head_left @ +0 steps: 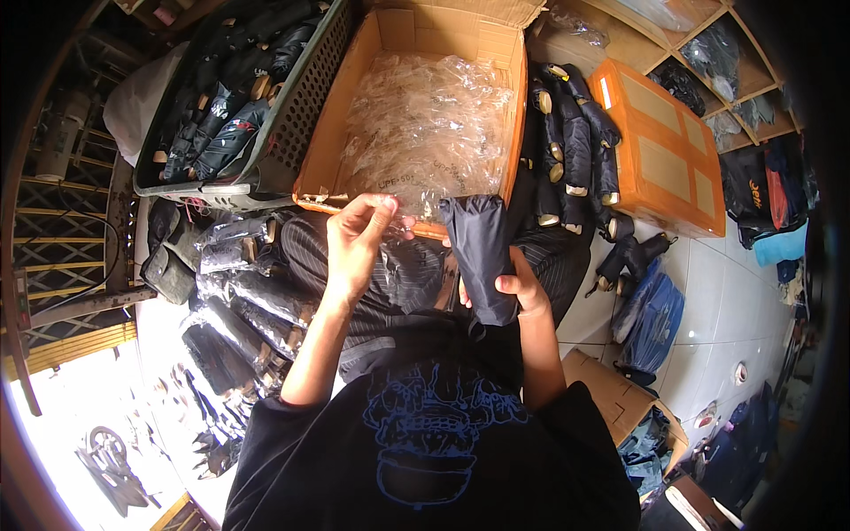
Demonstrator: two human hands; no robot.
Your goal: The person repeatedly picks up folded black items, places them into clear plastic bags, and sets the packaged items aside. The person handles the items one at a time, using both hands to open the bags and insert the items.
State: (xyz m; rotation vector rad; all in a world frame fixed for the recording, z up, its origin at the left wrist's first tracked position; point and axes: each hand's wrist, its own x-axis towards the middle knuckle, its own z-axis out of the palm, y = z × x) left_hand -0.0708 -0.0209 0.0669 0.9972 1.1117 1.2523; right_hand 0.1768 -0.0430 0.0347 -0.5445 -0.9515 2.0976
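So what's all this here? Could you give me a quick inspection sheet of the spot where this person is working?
Surface: pale tiled floor; the person works over their lap.
Job's things: a folded black umbrella held upright; a clear plastic sleeve pinched beside it.
Clutter: open cardboard box of clear sleeves; grey basket of black umbrellas; bagged umbrellas at the left; loose umbrellas at the right; orange box.
Grippers: left hand pinches the sleeve; right hand grips the umbrella.
Cables: one dark cable at far left.
Surroundings: wooden shelves with bagged goods; metal grating.
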